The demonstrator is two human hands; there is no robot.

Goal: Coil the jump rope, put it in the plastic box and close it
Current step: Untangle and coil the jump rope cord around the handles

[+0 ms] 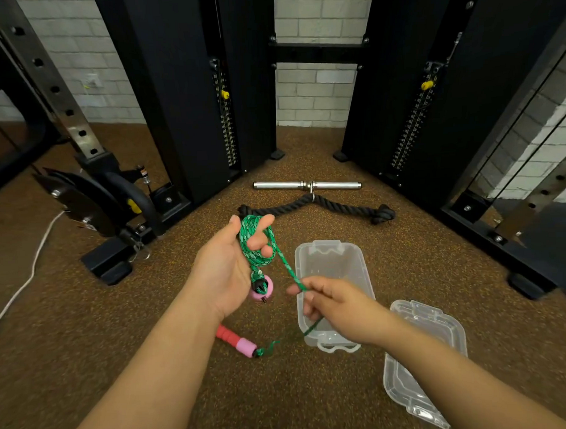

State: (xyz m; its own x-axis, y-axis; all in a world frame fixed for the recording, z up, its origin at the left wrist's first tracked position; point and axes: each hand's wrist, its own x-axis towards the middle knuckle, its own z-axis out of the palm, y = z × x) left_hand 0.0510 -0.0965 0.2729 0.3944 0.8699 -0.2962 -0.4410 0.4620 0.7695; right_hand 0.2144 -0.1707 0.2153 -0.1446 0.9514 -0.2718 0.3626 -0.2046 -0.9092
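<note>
Open box (331,260) on the floor, mouth up, nothing inside. Above it only a taut green rope (288,272) slanting across its left rim, pinched by the right hand (334,304). Right of the box, just beside: lid (424,360), flat. Left of the box, near: handle (236,341) on bare floor. Beyond the box: black rope (316,206), steel bar (306,185), machine posts.

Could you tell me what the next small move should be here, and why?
Probably the right hand should carry its strand of green rope up for another loop around the left hand. Loops already sit there, but the far handle lies on the floor with slack uncoiled.
</note>
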